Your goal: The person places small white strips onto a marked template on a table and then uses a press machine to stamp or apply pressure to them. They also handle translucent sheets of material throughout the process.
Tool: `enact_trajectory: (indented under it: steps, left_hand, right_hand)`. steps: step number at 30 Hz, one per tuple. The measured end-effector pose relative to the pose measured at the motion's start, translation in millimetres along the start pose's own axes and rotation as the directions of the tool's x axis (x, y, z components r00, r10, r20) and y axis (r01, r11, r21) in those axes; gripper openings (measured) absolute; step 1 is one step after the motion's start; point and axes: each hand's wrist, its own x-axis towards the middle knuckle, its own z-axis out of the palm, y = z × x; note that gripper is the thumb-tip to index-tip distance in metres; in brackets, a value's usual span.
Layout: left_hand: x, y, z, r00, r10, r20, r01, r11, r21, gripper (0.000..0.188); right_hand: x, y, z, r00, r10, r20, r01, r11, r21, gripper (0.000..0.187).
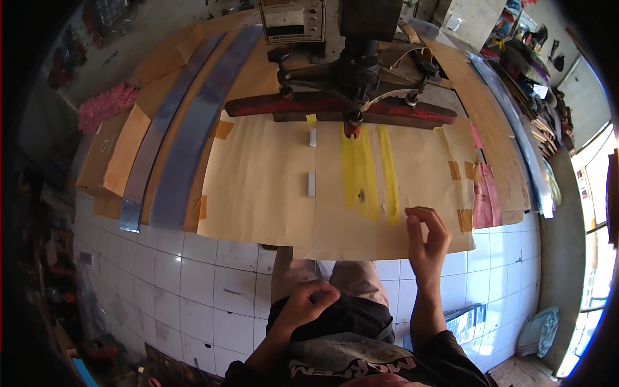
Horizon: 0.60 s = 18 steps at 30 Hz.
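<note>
My right hand is over the front right of a brown paper sheet, its thumb and forefinger pinched together. Whatever is between those fingertips, if anything, is too small to make out. Just left of them, yellow strips of tape and a narrow clear strip run front to back on the paper. Above my lap, my left hand is loosely curled closed, and nothing shows in it. At the back of the sheet stands a press head with a long red and black bar, crossing above the paper.
Two long bluish plastic strips lie left of the paper, near an open cardboard box. Red film sits at the right edge. A control box stands behind. White floor tiles lie below the table's front edge.
</note>
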Motion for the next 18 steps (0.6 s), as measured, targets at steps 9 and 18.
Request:
enact_trajectory:
  steps: [9, 18]
  left_hand:
    - [10, 6, -1, 0.999, -0.032, 0.0, 0.031, 0.988, -0.15, 0.019]
    - [33, 35, 47, 0.995, -0.036, 0.09, 0.065, 0.935, -0.349, 0.026]
  right_hand:
    - [4, -25, 48, 0.868, -0.252, 0.428, 0.363, 0.91, -0.201, 0.042]
    - [24, -12, 54, 0.82, -0.2, 0.537, 0.477, 0.757, -0.446, 0.049]
